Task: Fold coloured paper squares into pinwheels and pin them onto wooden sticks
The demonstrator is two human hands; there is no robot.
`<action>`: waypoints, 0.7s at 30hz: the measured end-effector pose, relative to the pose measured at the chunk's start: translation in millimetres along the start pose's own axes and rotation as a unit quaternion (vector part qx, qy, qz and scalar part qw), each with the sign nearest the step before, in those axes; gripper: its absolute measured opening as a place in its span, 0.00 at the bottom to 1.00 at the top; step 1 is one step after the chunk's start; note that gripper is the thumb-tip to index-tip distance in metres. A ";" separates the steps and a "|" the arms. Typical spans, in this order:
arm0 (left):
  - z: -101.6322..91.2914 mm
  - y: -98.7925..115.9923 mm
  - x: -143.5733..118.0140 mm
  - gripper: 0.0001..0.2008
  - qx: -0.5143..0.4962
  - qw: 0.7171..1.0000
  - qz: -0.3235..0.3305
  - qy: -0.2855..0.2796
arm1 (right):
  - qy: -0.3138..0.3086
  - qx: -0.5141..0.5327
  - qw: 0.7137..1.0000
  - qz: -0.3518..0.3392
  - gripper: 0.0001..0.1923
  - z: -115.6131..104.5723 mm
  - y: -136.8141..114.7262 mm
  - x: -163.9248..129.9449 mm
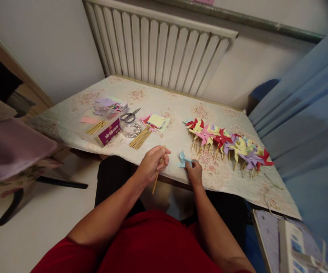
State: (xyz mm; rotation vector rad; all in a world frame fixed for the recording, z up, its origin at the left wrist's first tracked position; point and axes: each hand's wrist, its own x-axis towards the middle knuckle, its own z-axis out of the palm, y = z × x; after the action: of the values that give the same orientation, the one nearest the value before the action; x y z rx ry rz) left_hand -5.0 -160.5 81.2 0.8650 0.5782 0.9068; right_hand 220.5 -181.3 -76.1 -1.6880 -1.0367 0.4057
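Fingers of the left hand point(151, 163) are clenched in a firm grip around a thin wooden stick point(157, 175), which is held slanted over the near edge of the table point(72, 110). A light blue paper pinwheel point(184, 159) is pinched by the right hand point(194, 172) and rests on the table. Finished pinwheels point(229, 144) are laid in a row farther right; scissors point(129, 115) and spare sticks point(140, 137) are seen to the left.
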 end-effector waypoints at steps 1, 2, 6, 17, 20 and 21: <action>-0.1 0.1 -0.1 0.09 0.000 1.000 0.000 -0.001 | -0.001 0.002 1.000 0.001 0.09 0.0 -0.2 -0.1; -0.2 0.2 -0.3 0.09 0.000 1.000 0.000 -0.003 | -0.002 0.003 1.000 0.001 0.09 0.0 -0.5 -0.1; -0.7 1.0 -0.9 0.10 -0.007 1.000 0.001 -0.012 | -0.003 0.001 1.000 0.000 0.10 0.3 -1.4 -0.1; -0.1 0.8 -0.1 0.09 -0.002 1.000 -0.002 0.004 | -0.005 0.005 1.000 0.006 0.11 0.1 -1.6 0.5; 0.2 1.0 -0.4 0.09 -0.004 1.000 -0.003 0.000 | -0.001 0.003 1.000 0.004 0.10 0.4 -1.5 0.1; 0.4 1.2 -0.6 0.09 -0.006 1.000 -0.004 0.000 | 0.000 0.003 1.000 0.004 0.10 0.6 -1.6 0.0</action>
State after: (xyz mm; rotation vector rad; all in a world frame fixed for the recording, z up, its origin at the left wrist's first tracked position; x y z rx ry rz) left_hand -5.6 -160.8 82.5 0.8517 0.5747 0.9020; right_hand 219.4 -180.8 -74.9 -1.6866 -1.0286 0.4147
